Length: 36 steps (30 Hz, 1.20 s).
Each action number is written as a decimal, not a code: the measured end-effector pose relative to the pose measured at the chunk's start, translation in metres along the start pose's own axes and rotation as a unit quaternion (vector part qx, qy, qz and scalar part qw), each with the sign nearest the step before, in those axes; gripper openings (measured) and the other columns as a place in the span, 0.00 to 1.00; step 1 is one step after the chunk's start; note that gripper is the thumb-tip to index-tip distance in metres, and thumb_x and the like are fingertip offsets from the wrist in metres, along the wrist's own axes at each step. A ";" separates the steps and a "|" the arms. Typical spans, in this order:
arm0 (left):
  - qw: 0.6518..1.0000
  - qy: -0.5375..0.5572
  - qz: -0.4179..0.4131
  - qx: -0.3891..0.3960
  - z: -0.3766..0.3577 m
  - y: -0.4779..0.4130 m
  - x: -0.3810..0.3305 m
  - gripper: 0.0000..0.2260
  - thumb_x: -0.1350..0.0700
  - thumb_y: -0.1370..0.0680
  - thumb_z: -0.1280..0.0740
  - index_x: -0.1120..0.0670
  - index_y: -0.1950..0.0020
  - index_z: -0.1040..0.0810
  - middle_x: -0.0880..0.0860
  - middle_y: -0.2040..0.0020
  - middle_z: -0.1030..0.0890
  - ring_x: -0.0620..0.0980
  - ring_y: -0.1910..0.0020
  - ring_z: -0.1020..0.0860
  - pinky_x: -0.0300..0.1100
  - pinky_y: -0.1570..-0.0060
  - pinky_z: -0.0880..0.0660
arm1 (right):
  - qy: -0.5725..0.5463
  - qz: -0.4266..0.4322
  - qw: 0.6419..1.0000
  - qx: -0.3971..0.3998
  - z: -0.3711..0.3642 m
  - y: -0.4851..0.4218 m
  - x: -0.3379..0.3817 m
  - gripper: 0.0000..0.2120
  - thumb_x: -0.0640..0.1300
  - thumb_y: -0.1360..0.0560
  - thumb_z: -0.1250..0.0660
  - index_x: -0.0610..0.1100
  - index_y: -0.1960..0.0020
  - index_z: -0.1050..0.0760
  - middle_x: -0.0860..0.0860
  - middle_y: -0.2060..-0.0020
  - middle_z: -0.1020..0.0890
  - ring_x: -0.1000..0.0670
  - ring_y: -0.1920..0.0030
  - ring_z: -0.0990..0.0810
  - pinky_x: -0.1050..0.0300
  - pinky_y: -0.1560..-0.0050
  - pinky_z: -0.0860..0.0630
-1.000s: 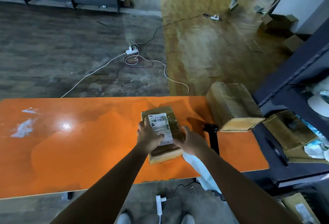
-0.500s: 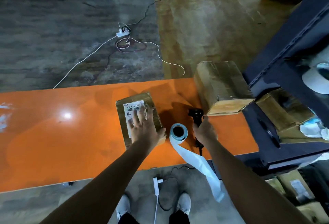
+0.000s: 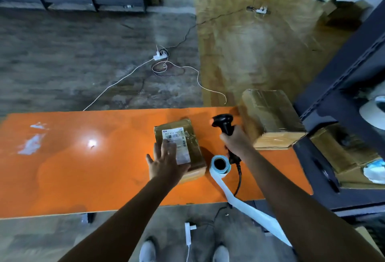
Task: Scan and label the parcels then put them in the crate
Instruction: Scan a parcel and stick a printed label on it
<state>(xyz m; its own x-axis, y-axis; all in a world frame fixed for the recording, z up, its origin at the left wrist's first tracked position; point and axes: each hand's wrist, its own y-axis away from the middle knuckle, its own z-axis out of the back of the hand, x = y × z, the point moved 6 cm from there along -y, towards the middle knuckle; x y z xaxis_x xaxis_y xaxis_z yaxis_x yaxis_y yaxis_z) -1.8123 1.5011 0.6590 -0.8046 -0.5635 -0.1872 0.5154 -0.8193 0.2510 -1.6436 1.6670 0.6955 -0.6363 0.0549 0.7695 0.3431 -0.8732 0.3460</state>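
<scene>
A small taped cardboard parcel (image 3: 188, 136) with a white barcode label lies on the orange table (image 3: 83, 168). My left hand (image 3: 165, 161) lies flat on the parcel's near half with fingers spread. My right hand (image 3: 234, 143) grips the handle of a black barcode scanner (image 3: 224, 123), lifted off the table, its head to the right of the parcel. A roll of white labels (image 3: 219, 164) stands between parcel and scanner, its strip trailing off the table's near edge.
A larger cardboard box (image 3: 270, 118) sits at the table's far right corner. A dark metal shelf (image 3: 343, 103) with more boxes stands to the right. Cables and power strips (image 3: 160, 55) lie on the floor beyond the table.
My right hand let go of the parcel, reached to the scanner and has lifted it. My left hand stayed flat on the parcel, which now lies on the table.
</scene>
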 end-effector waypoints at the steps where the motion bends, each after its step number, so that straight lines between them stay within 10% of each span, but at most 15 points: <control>1: 1.000 0.002 -0.001 0.010 -0.001 0.001 0.006 0.39 0.31 0.25 0.40 0.48 0.21 0.51 0.52 0.20 0.54 0.60 0.22 0.55 0.64 0.28 0.48 | -0.002 0.016 1.000 0.013 -0.005 0.002 0.014 0.07 0.41 0.27 0.35 0.42 0.62 0.31 0.46 0.72 0.25 0.44 0.71 0.23 0.45 0.65 0.23; 10: 0.998 0.004 -0.044 0.043 -0.008 0.008 0.017 0.37 0.33 0.23 0.47 0.48 0.21 0.58 0.50 0.20 0.58 0.61 0.22 0.57 0.64 0.27 0.50 | -0.046 -0.075 0.985 0.147 -0.053 0.013 0.070 0.10 0.47 0.30 0.34 0.39 0.60 0.26 0.46 0.75 0.24 0.45 0.75 0.24 0.53 0.71 0.25; 36: 0.993 -0.063 -0.091 0.046 -0.008 0.016 0.001 0.33 0.39 0.20 0.46 0.53 0.21 0.52 0.58 0.20 0.58 0.61 0.22 0.61 0.63 0.27 0.55 | -0.033 -0.070 0.981 0.180 -0.047 0.018 0.077 0.09 0.45 0.28 0.36 0.39 0.61 0.27 0.46 0.74 0.25 0.45 0.74 0.26 0.57 0.73 0.26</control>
<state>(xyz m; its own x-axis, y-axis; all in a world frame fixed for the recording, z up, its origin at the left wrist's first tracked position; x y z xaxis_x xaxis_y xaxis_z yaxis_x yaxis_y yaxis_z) -1.8029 1.4867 0.6548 -0.9150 -0.3854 -0.1191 0.3343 -0.8898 0.3107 -1.7193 1.6332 0.7359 -0.6520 0.2031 0.7305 0.4851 -0.6287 0.6077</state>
